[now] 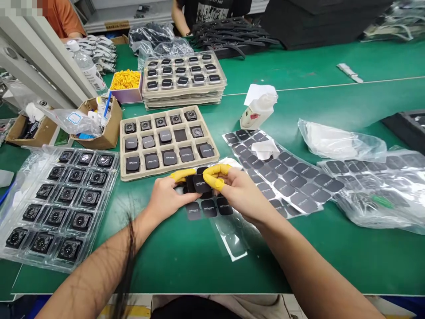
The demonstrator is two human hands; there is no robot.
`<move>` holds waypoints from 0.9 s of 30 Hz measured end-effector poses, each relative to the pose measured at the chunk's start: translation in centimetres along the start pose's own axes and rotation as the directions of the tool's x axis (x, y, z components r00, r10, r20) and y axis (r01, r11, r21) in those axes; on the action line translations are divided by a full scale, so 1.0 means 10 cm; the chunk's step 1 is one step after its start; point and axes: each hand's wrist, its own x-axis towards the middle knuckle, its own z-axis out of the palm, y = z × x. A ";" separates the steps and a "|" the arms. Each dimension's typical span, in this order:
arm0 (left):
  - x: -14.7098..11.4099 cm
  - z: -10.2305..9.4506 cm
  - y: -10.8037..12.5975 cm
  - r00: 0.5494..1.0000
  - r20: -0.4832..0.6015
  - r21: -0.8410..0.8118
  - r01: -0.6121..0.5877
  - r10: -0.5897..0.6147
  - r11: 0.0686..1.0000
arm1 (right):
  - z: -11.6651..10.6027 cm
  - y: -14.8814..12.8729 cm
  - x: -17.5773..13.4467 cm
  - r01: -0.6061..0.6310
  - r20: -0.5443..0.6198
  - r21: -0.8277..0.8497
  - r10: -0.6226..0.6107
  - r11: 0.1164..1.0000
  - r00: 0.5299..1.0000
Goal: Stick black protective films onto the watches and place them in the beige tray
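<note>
Gripping a dark square piece (200, 183) with pale lettering on its face between left hand (164, 195) and right hand (242, 186), close together above the middle of the green tabletop (166, 261), well back from its front edge. Hard to tell whether one layer or two between the thumbs and fingers. Wearing yellow finger cots (219, 169) on both hands.

Just below the hands, toward the front edge, a small sheet of lettered squares (209, 208), with a clear strip (236, 243) beside it. Just beyond, a beige tray (149, 173): watch bodies along its back edge, lettered squares along its front edge. To the right, larger sticker sheets (295, 177) with a white scrap (264, 149) on top, and a white bottle (257, 116) upright near their back corner. Farther toward the right edge of the tabletop, a clear bag (341, 141).

Near the left edge, a clear tray (103, 206) of watch bodies in rows; behind it, a cardboard box (108, 133) of small items. Farther back, a stack of trays (182, 101) beside a box of yellow pieces (126, 96). Near the back edge, black straps (232, 35) in a heap; past it, a person in a dark shirt (212, 11).
</note>
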 end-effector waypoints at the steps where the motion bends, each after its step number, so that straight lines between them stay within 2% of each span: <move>1: 0.00 0.00 0.01 1.000 0.001 0.023 -0.003 0.003 1.000 | 0.03 0.02 0.01 -0.008 -0.005 0.017 0.008 1.000 1.000; 7: -0.01 0.01 0.03 1.000 0.001 0.094 -0.001 0.001 0.996 | 0.16 0.10 0.03 -0.048 -0.097 0.143 0.062 0.989 0.993; 10: -0.01 0.01 0.02 1.000 0.003 0.103 -0.006 0.005 0.995 | 0.17 0.13 0.02 -0.078 -0.094 0.173 0.095 0.982 0.991; 27: 0.00 0.02 0.03 0.999 -0.009 0.122 -0.037 0.039 0.992 | 0.17 0.20 0.01 -0.055 -0.119 0.174 0.076 0.983 0.990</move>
